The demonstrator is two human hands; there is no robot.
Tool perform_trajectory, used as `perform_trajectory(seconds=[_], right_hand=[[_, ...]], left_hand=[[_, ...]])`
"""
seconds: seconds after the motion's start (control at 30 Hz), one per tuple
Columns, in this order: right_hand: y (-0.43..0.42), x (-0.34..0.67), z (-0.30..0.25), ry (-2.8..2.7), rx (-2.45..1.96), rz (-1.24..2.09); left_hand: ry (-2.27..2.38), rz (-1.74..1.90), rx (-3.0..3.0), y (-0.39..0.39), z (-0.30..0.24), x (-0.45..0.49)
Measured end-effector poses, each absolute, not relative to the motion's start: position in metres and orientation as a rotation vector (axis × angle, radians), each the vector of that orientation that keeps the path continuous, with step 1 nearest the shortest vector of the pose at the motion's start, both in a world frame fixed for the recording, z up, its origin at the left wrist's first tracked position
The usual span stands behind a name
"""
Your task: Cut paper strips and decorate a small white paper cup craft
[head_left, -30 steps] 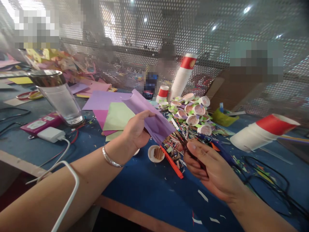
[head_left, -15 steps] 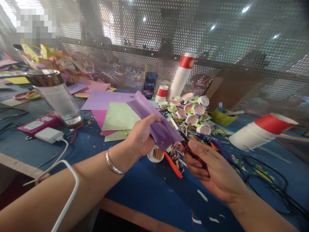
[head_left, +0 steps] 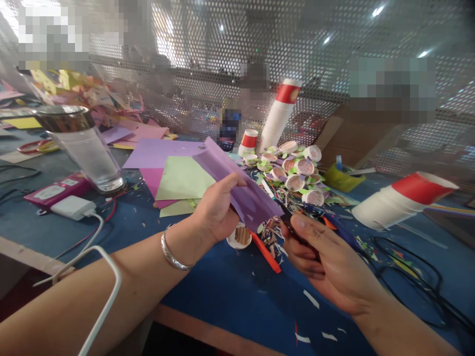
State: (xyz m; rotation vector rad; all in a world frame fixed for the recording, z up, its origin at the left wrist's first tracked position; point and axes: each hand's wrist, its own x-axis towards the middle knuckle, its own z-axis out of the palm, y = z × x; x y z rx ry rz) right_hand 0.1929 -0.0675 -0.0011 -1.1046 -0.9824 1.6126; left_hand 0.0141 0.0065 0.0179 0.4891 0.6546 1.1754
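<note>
Over the table (head_left: 222, 296), pinched purple paper (head_left: 258, 200) in left hand (head_left: 218, 207), clasped scissors (head_left: 287, 215) at its edge in right hand (head_left: 319, 247), seemingly cutting, probably needing steady tension next

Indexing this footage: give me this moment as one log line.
left hand: holds purple sheet | right hand: holds dark scissors at sheet's edge | nearby: orange stick, white discs
</note>
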Motion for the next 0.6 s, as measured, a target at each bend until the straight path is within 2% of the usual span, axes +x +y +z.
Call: perform_trajectory(seconds=[0.6], right_hand=[[-0.0658, 0.1949, -0.0026, -0.933, -1.1, 1.601]], left_hand=[[0.631, 1.162, 0.556, 0.0075, 0.0131, 0.0153]])
